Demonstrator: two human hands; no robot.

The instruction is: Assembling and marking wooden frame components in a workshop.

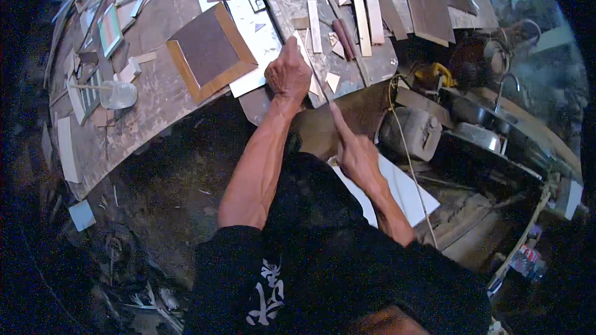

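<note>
My left hand (288, 73) is closed at the near edge of the workbench, its fingers pressed down on a pale narrow wooden strip (312, 82). Lower and to the right, my right hand (357, 156) has its index finger stretched forward while the other fingers curl in. From that fingertip a thin dark tool (322, 87) runs up along the strip; its handle is hidden in the hand, and I cannot make out its exact kind. Left of my left hand lies a dark brown panel (214, 49) with golden-brown frame moulding along its edges, partly over a white sheet (248, 84).
Wood offcuts and slats (358, 9) crowd the workbench (155, 108). A clear plastic tub (118, 95) with a stick stands at left. Dark boards (425, 3) lie at far right. Below right are a white panel (406, 192), a grey canister (410, 133) and a hanging cord (406, 149).
</note>
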